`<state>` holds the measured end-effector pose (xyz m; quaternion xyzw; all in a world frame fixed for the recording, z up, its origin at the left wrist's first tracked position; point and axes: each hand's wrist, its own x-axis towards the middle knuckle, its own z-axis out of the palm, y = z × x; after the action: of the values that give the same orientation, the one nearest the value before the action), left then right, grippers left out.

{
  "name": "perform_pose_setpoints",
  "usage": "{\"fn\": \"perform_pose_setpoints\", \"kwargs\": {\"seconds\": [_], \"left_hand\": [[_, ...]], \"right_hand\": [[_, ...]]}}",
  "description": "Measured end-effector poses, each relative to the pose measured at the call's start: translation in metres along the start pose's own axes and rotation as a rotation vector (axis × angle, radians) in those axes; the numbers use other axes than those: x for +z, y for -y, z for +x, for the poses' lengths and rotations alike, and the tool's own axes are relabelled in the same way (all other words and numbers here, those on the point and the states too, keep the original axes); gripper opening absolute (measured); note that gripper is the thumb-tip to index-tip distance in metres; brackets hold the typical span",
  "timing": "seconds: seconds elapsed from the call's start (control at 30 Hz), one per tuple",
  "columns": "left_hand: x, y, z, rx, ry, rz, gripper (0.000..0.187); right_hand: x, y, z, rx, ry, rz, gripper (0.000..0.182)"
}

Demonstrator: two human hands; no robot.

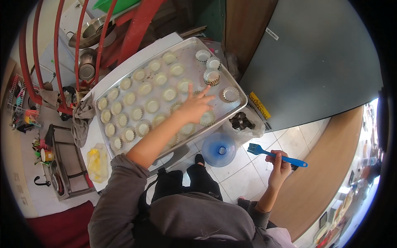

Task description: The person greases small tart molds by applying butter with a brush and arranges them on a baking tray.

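My left hand [195, 108] reaches over a large metal baking tray [197, 135], fingers spread, overlapping some of the tart tins in this view. Rows of fluted tart tins [152, 106], pale inside, cover most of the tray. Toward its right end sit shinier fluted tins [230, 94], some of them stacked [211, 77]. Out to the right, beyond the tray, my right hand [280, 169] is closed around the handle of a blue pastry brush [277, 154], its bristle head pointing left over the floor.
The tray rests on a white table [103, 84]. Below its right end are a blue water jug [219, 149] and a plastic bag [253, 128] of dark metal pieces. A yellowish plastic bag [97, 163] lies at the left. Red metal bars [78, 45] and a grey panel [314, 62] stand behind.
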<state>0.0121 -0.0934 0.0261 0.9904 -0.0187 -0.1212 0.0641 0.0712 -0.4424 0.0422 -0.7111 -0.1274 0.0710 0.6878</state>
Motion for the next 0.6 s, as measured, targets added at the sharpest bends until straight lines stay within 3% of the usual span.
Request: {"fn": "perform_pose_setpoints", "kwargs": {"seconds": [0.1, 0.2, 0.3, 0.5, 0.6], "left_hand": [[-0.020, -0.002, -0.004, -0.067, -0.074, -0.079, 0.059], [-0.015, 0.006, 0.023, -0.046, -0.370, -0.248, 0.060], [-0.002, 0.000, 0.073, 0.100, -0.430, -0.002, 0.062], [0.007, -0.014, 0.118, -0.004, -0.261, 0.055, 0.062], [0.007, -0.015, 0.123, -0.016, -0.308, 0.047, 0.061]], "right_hand": [[-0.005, -0.004, 0.000, 0.003, 0.001, -0.004, 0.022], [-0.008, -0.005, 0.000, 0.012, -0.009, -0.006, 0.022], [-0.010, -0.009, 0.000, 0.025, -0.029, 0.008, 0.021], [-0.018, -0.012, -0.003, 0.011, -0.039, -0.009, 0.022], [-0.019, -0.014, -0.005, 0.007, -0.046, -0.010, 0.023]]}}
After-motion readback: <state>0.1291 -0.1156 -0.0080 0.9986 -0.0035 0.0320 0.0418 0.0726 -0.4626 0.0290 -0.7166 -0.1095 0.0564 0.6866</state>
